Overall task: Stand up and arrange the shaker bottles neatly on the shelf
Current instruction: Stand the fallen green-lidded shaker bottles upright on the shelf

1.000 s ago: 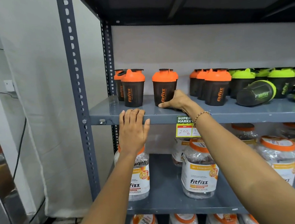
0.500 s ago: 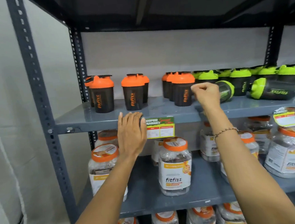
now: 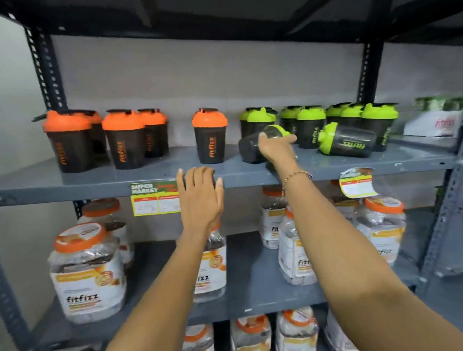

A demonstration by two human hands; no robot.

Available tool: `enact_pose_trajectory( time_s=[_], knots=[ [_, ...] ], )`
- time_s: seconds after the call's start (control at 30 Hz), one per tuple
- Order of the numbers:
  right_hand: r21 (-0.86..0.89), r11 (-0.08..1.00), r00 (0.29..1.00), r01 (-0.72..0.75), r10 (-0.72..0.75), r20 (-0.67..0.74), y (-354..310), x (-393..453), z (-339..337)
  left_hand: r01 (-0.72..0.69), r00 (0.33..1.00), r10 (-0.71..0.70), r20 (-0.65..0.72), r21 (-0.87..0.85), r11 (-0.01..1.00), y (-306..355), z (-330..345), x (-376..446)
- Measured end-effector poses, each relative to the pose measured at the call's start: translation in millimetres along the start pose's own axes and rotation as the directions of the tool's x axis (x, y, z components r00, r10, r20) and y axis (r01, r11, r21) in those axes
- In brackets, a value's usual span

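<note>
Grey steel shelf [image 3: 59, 186] against a pale wall. Upright orange-lidded shakers [image 3: 128, 140] stand at its left, green-lidded shakers [image 3: 311, 126] at its right. The right hand [image 3: 276, 147] grips a toppled green-lidded bottle [image 3: 250, 149] lying on its side; a second toppled bottle [image 3: 346, 141] lies near. The left hand [image 3: 200, 200], fingers extended, rests on the shelf edge beside a price label [image 3: 154, 198]. Orange-lidded jars [image 3: 87, 272] occupy the tier below.

The right hand [image 3: 276, 144], having left the orange-lidded bottles, is now closing over the toppled green-lidded shaker bottle [image 3: 253, 147] farther right, while the left hand [image 3: 200, 200] is sliding rightward along the shelf edge [image 3: 59, 190].
</note>
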State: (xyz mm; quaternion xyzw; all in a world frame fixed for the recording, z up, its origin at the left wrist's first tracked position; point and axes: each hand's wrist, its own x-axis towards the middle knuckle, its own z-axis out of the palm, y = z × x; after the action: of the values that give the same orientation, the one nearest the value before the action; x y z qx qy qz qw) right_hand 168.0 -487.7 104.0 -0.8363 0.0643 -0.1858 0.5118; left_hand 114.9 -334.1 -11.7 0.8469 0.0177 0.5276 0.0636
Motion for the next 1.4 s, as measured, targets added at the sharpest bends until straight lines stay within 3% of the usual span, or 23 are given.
enact_pose_trajectory(
  time_s=[0.3,0.5,0.6,0.73,0.97,1.17,1.27,1.33,1.4],
  knots=[
    [0.107,0.98,0.985,-0.168,0.162,0.068,-12.4,14.7,10.8,-0.002,1.0,0.001,0.018,0.074,0.997,-2.3,3.9,-1.1],
    [0.218,0.956,0.979,-0.197,0.182,0.089,-13.6,20.9,7.9,-0.06,0.996,0.054,0.075,0.07,0.996,-8.1,-5.9,-1.2],
    [0.254,0.948,0.981,-0.194,0.193,0.03,-14.6,21.7,-0.9,-0.035,0.997,0.032,0.073,0.035,0.999,-5.2,-10.3,-0.5],
    [0.044,0.996,0.996,-0.077,0.078,-0.031,-11.4,21.0,-13.5,-0.027,0.997,0.025,0.079,0.019,0.999,-3.9,-13.9,-1.0],
    [-0.12,0.984,0.974,0.135,-0.11,0.197,-0.4,28.9,-34.3,-0.025,0.997,0.026,0.07,-0.013,1.0,-4.6,-13.5,-1.8],
    [-0.275,0.948,0.928,0.158,-0.048,0.368,-6.0,27.4,-48.5,-0.025,0.998,0.027,0.053,-0.037,0.999,-5.5,-11.2,-0.5],
    [-0.12,0.99,0.953,0.074,-0.034,0.303,1.7,30.3,-45.5,-0.032,0.998,0.036,0.047,-0.068,0.997,-7.8,-9.1,-1.8],
    [0.118,0.992,0.963,-0.053,0.019,0.267,12.6,32.0,-41.5,-0.041,0.998,0.044,0.042,-0.069,0.997,-9.3,-7.5,-2.2],
    [0.414,0.89,0.941,-0.19,0.046,0.334,22.3,33.4,-35.2,-0.047,0.998,0.049,0.037,-0.062,0.997,-9.9,-5.4,-2.7]
  ],
)
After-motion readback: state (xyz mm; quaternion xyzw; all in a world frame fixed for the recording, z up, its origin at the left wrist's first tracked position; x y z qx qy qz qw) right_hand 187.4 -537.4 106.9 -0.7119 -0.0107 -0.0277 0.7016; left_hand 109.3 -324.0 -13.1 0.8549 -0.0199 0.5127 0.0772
